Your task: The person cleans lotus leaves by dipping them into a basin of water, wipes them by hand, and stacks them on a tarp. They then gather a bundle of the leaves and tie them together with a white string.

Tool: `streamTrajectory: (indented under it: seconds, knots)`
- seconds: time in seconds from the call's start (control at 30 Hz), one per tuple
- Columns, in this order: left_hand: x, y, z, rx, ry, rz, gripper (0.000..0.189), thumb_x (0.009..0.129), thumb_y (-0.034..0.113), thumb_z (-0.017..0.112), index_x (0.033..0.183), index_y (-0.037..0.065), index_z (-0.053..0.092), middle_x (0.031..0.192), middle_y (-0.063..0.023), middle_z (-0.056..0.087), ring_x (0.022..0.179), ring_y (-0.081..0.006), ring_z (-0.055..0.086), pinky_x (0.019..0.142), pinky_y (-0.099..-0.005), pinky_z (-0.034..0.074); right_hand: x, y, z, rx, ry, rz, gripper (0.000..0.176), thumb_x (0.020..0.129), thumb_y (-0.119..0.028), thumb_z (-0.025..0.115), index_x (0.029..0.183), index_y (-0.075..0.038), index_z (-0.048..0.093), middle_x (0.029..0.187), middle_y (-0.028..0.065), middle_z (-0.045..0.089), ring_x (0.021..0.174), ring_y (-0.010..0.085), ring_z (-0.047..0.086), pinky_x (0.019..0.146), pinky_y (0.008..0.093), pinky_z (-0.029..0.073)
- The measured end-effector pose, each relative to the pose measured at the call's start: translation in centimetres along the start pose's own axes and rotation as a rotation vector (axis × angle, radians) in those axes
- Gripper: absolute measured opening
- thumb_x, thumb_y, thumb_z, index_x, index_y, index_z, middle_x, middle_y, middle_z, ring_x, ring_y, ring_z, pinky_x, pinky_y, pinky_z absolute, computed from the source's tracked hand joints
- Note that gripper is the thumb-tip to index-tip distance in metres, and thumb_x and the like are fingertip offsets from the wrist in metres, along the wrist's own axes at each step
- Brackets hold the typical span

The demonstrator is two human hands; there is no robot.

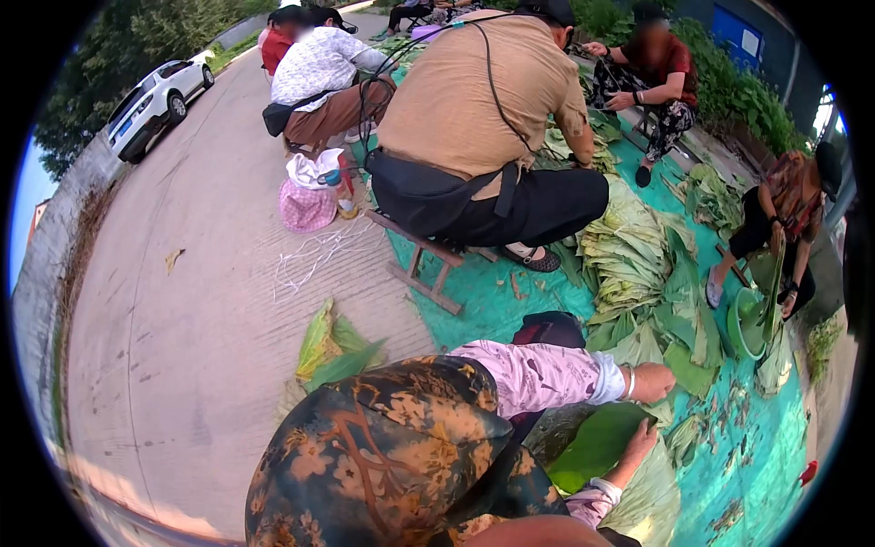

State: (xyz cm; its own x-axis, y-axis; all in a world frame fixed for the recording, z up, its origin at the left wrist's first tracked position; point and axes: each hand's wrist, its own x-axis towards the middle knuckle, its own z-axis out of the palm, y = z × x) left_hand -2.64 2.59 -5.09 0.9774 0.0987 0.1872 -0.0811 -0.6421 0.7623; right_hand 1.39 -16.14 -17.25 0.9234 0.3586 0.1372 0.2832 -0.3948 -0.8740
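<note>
It is bright daylight. The road (pixel 210 301) is pale, and the trees (pixel 91 91) look dark. The green sheet (pixel 770 456) glows at the lower right. The round view bends at its edges, with black corners. 2 heads (pixel 651 46) are blurred.

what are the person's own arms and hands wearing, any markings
Both hands, left and right, look ungloved. The left arm has a pale pink sleeve with small darker figures, a whitish cuff and a thin, light-coloured bracelet. The right arm shows only a bit of pink sleeve, ending in a whitish cuff.
</note>
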Motion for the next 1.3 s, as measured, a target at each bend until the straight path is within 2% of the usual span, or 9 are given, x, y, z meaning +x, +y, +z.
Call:
streamTrajectory:
  seconds: [0.4,0.47,0.63,0.7,0.77,0.9,1.13,1.2,1.3]
  knots:
    - [-0.7,0.3,-0.8,0.074,-0.108,-0.009,0.031,0.072,0.011,0.062,0.101,0.004,0.055,0.095,-0.0153,0.058,0.091,-0.0335,0.056,0.078,-0.0422,0.043,-0.9,-8.3,-3.4,-0.135,-0.204,0.098,0.026,0.084,-0.016,0.054,0.096,0.007,0.054,0.083,0.0146,0.06,0.074,0.0196,0.051,0.07,0.0336,0.042]
    - [-1.0,0.5,-1.4,0.113,-0.106,0.03,0.033,0.072,0.011,0.062,0.103,0.006,0.055,0.098,-0.0149,0.057,0.094,-0.0335,0.054,0.08,-0.0424,0.043,-1.1,-8.9,-3.4,-0.159,-0.188,0.055,0.029,0.083,-0.015,0.055,0.105,0.005,0.054,0.088,0.0143,0.062,0.079,0.0186,0.055,0.074,0.0316,0.044]
    - [-0.2,-1.3,-0.6,0.104,-0.171,0.204,0.042,0.071,0.013,0.062,0.112,0.006,0.054,0.106,-0.0143,0.058,0.097,-0.0298,0.056,0.084,-0.0368,0.044,-2.0,-10.8,-4.3,0.109,-0.211,0.182,0.03,0.084,-0.02,0.057,0.105,0.002,0.056,0.09,0.0075,0.063,0.08,0.011,0.054,0.074,0.0274,0.044]
    - [0.1,-1.6,-0.4,0.013,-0.221,0.214,0.041,0.071,0.014,0.063,0.11,0.008,0.054,0.103,-0.0136,0.059,0.096,-0.03,0.057,0.083,-0.0375,0.046,-2.4,-11.0,-4.8,0.082,-0.223,0.161,0.031,0.084,-0.021,0.058,0.108,-0.001,0.057,0.088,0.0063,0.063,0.078,0.0108,0.055,0.073,0.0274,0.045]
    - [0.3,-2.0,-0.1,-0.008,-0.21,0.312,0.033,0.071,0.007,0.061,0.104,0.002,0.056,0.077,-0.0077,0.059,0.067,-0.0164,0.056,0.064,-0.0279,0.045,-2.5,-10.3,-4.9,0.022,-0.203,0.004,0.03,0.085,-0.026,0.058,0.102,-0.001,0.058,0.081,0.0055,0.063,0.072,0.0099,0.055,0.067,0.0273,0.046]
    - [0.2,-1.1,-0.7,-0.143,-0.384,0.224,0.029,0.067,0.008,0.063,0.095,0.002,0.06,0.071,-0.0097,0.06,0.066,-0.0197,0.057,0.062,-0.0309,0.046,-2.7,-10.3,-5.3,-0.059,-0.227,0.106,0.031,0.083,-0.026,0.06,0.103,-0.003,0.059,0.081,0.0061,0.063,0.075,0.0104,0.056,0.067,0.0284,0.046]
    - [-0.3,0.0,-0.8,-0.09,-0.48,0.233,0.018,0.065,0.008,0.064,0.08,0.0,0.06,0.067,-0.0102,0.059,0.061,-0.0203,0.057,0.057,-0.0308,0.044,-2.7,-10.8,-5.5,0.244,-0.276,-0.001,0.021,0.083,-0.017,0.057,0.099,-0.004,0.061,0.084,0.0044,0.064,0.075,0.0139,0.057,0.071,0.0299,0.046]
    - [-0.2,0.0,-0.8,-0.046,-0.478,0.255,0.017,0.064,0.008,0.063,0.079,0.0,0.06,0.068,-0.0105,0.059,0.06,-0.0206,0.056,0.056,-0.0314,0.044,-2.9,-12.3,-6.0,-0.015,-0.25,0.007,0.022,0.081,-0.022,0.058,0.093,-0.005,0.062,0.076,0.0087,0.063,0.069,0.0173,0.058,0.065,0.0322,0.046]
    - [-0.2,-1.1,-0.3,0.06,-0.285,0.563,0.011,0.071,0.009,0.061,0.078,0.001,0.06,0.068,-0.0071,0.059,0.059,-0.0157,0.055,0.055,-0.028,0.044,-3.3,-13.9,-6.4,-0.278,-0.187,0.013,0.025,0.077,-0.029,0.06,0.085,-0.006,0.063,0.067,0.0152,0.059,0.063,0.0229,0.058,0.059,0.0353,0.044]
